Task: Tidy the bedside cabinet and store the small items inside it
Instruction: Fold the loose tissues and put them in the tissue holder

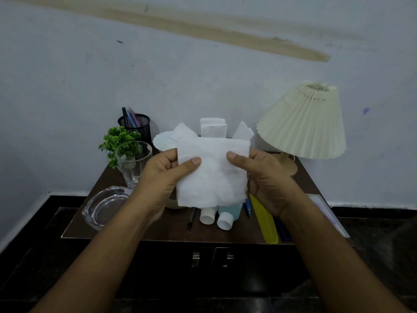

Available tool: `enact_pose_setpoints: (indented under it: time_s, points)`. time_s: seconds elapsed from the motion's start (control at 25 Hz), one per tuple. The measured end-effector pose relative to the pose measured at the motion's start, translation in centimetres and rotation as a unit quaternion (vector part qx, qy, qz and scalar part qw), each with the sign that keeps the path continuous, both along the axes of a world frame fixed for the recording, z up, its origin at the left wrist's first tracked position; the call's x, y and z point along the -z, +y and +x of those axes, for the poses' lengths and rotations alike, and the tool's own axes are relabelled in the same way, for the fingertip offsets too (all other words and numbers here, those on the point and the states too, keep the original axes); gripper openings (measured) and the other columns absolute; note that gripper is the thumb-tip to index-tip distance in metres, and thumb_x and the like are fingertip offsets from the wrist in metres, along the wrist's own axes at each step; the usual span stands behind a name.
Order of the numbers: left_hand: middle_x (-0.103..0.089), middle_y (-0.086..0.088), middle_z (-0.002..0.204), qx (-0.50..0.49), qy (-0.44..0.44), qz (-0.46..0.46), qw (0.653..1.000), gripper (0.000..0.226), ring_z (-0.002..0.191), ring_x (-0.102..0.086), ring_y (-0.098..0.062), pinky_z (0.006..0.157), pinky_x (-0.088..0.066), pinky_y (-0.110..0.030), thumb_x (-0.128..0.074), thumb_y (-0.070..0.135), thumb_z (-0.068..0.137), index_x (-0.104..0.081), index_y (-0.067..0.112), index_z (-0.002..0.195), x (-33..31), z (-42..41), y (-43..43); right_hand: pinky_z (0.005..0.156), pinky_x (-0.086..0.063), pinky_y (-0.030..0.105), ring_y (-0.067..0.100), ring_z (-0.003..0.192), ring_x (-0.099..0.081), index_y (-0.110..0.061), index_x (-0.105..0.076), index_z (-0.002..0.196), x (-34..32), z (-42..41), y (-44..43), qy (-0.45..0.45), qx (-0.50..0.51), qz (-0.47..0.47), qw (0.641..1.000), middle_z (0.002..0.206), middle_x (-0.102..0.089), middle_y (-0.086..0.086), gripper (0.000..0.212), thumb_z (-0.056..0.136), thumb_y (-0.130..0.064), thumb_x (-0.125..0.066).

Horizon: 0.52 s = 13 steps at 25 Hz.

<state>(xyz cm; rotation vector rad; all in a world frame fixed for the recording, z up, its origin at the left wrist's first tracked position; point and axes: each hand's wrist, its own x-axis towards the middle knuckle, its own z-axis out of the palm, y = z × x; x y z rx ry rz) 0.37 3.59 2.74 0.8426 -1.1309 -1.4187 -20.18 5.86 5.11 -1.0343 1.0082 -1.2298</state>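
I hold a white tissue (213,172) flat in front of me, above the dark brown bedside cabinet (158,229). My left hand (161,179) pinches its left edge and my right hand (268,179) pinches its right edge. Below the tissue lie two white-capped bottles (216,219), one of them blue, a black pen (191,220), a blue pen (247,207), a yellow comb (265,219) and a dark blue item (283,230). More white tissues (213,128) stand behind the one I hold. The cabinet's two doors with metal handles (212,258) are shut.
A clear drinking glass (132,162), a glass ashtray (105,206), a small green plant (119,141) and a black mesh pen holder (135,125) stand at the left. A cream pleated lamp (304,125) stands at the right. A framed picture (327,213) lies at the right edge.
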Motion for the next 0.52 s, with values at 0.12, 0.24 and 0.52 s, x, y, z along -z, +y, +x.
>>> enact_pose_setpoints:
  time_s: [0.12,0.24,0.52]
  points:
    - [-0.079,-0.005,0.106,-0.036,0.011,-0.007,0.999,0.031,0.099,-0.075,-0.019,0.076,-0.062,-0.029,-0.072,0.016,0.082,-0.072,0.012,0.113,0.04,0.25,-0.35,0.096,-0.056,0.049,0.030,0.112,-0.070,-0.006,-0.068,0.123,0.25,0.23,-0.05,0.045,-0.042,0.015,0.998,0.119,-0.074,0.012,0.034,0.089,-0.008,-0.069]
    - [-0.079,-0.005,0.100,-0.011,-0.050,-0.025,0.998,0.028,0.083,-0.076,-0.012,0.056,-0.056,-0.020,-0.068,0.010,0.090,-0.071,0.010,0.118,-0.09,0.31,-0.01,0.091,-0.060,0.044,0.028,0.109,-0.072,-0.006,-0.069,0.122,0.41,0.25,-0.23,0.051,0.002,-0.019,0.998,0.116,-0.075,0.011,0.032,0.090,-0.003,-0.069]
    - [-0.078,-0.001,0.109,-0.009,-0.077,-0.073,0.994,0.026,0.105,-0.074,-0.018,0.082,-0.061,-0.027,-0.064,0.005,0.095,-0.070,0.015,0.118,-0.28,0.69,-0.13,0.076,-0.062,0.032,0.021,0.102,-0.074,-0.013,-0.070,0.116,-0.13,-0.54,-0.29,0.062,0.055,-0.077,0.994,0.110,-0.078,0.005,0.025,0.094,-0.002,-0.063]
